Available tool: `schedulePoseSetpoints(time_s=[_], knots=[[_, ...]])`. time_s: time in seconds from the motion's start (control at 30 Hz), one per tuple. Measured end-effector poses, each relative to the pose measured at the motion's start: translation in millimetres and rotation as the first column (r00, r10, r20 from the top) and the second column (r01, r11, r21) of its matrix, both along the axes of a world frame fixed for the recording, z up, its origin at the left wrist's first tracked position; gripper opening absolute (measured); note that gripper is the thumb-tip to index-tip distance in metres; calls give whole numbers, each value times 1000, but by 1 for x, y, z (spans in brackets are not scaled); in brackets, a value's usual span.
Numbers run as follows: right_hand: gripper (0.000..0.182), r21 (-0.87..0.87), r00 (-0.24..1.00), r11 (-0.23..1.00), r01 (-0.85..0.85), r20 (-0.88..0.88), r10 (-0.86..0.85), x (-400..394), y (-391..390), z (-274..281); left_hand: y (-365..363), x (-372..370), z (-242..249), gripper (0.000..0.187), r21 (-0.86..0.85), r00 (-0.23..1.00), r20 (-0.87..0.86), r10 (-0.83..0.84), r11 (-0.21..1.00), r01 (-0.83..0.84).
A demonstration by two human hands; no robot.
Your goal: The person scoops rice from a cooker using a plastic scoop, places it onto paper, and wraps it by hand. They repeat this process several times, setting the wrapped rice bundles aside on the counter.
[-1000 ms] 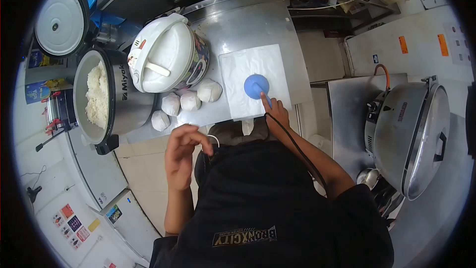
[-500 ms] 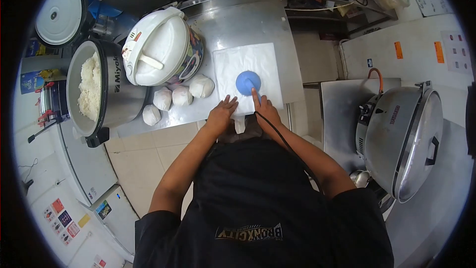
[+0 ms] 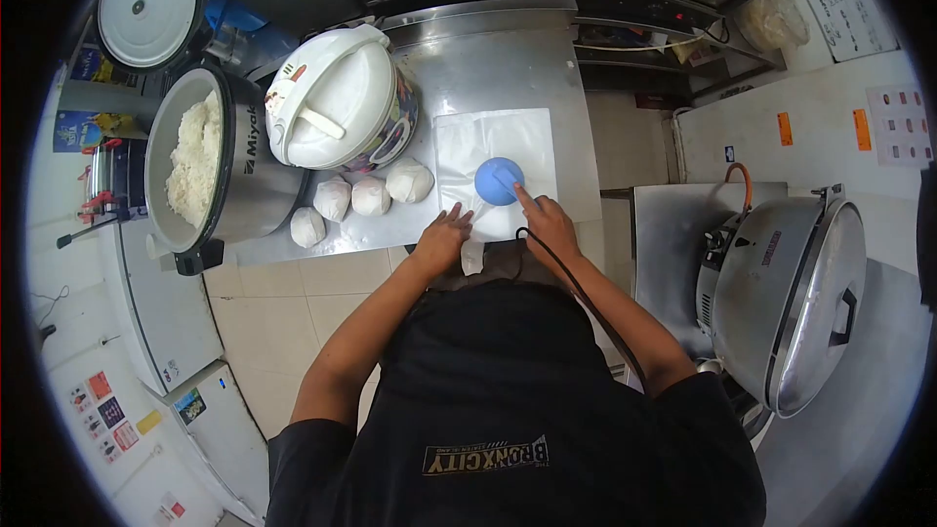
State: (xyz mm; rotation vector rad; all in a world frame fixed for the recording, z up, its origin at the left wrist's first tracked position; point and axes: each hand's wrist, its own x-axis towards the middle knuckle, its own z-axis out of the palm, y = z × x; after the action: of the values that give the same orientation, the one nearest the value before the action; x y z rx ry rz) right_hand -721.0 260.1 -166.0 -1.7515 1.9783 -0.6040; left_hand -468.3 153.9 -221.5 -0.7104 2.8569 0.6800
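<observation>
A round blue scoop (image 3: 496, 179) sits on a sheet of white paper (image 3: 493, 132) near the front edge of the steel table. My right hand (image 3: 552, 229) grips it at the lower right, index finger stretched along it and the other fingers curled; the handle is mostly hidden beneath them. On the paper's lower left corner lies my left hand (image 3: 441, 242), flat with fingers spread, holding nothing. Several paper-wrapped, rounded bundles (image 3: 371, 196) stand in a row to the left of the paper.
A large open rice cooker (image 3: 275, 171) full of white rice (image 3: 197, 158) stands at the left. Beside it is a closed white cooker (image 3: 337, 102). Another big, lidded cooker (image 3: 771, 283) occupies the right-hand steel surface. A black cord (image 3: 586, 307) runs over my right forearm.
The whole view has shifted slightly, so the table's contents appear lower and further right. My right index fingertip sits nearer the scoop's edge than before. The left hand stays on the paper.
</observation>
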Motion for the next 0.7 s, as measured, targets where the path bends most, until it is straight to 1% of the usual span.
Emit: schedulePoseSetpoints(time_s=[0.03, 0.07, 0.13, 0.23, 0.27, 0.33, 0.37, 0.4, 0.43, 0.47, 0.5, 0.53, 0.57, 0.6, 0.63, 0.7], knots=[[76, -26, 998, 999, -38, -42, 37, -3, -2, -3, 0, 1, 1, 33, -2, 1000, 1, 7, 1000, -7], [76, -27, 998, 999, -44, -40, 43, -4, -2, -6, 2, 1, 2, 32, 5, 1000, -16, 19, 1000, -18], [77, 18, 977, 992, -125, -173, 126, -2, -1, -12, 4, 1, 7, 31, 10, 999, -32, 28, 1000, -28], [80, -34, 988, 996, -87, -129, 82, 3, 5, -24, 7, -1, 9, 34, -34, 997, -62, 36, 999, -38], [80, -35, 988, 995, -90, -129, 85, 4, 5, -30, 8, -1, 8, 34, -67, 998, -58, 17, 998, -21], [74, -118, 984, 992, -51, -176, 30, 6, 7, -42, 9, -1, 3, 34, -96, 999, -54, 4, 995, -9], [74, -117, 984, 992, -54, -176, 33, 6, 10, -47, 9, -1, 1, 33, -142, 999, -41, -22, 990, 16], [71, -178, 994, 984, -34, -108, 15, 6, 10, -47, 9, -1, 0, 32, -188, 999, -27, -47, 981, 41], [68, -237, 999, 972, -9, -39, 0, 5, 11, -47, 9, -1, -2, 32, -187, 999, -27, -45, 982, 39], [68, -236, 999, 972, -10, -38, 2, 4, 11, -47, 9, 0, -3, 31, -151, 997, -61, -39, 988, 29], [65, -266, 999, 963, 35, 41, -25, 4, 9, -39, 10, 0, -4, 30, -114, 995, -93, -31, 993, 21], [61, -292, 991, 953, 83, 121, -49, 3, 7, -28, 10, -1, -2, 30, -113, 995, -91, -30, 993, 20], [61, -291, 991, 953, 84, 123, -50, -2, 0, -18, 11, -2, 0, 28, -101, 987, -162, 8, 995, -25], [61, -301, 982, 942, 148, 160, -103, -11, -15, -6, 11, -3, 3, 27, -86, 972, -232, 45, 994, -66], [60, -308, 967, 927, 215, 198, -158, -22, -32, -1, 11, -5, 10, 27, -83, 973, -228, 42, 995, -63], [61, -360, 972, 903, 233, 51, -230, -46, -75, -6, 11, -8, 24, 24, -61, 945, -314, 91, 991, -116]])
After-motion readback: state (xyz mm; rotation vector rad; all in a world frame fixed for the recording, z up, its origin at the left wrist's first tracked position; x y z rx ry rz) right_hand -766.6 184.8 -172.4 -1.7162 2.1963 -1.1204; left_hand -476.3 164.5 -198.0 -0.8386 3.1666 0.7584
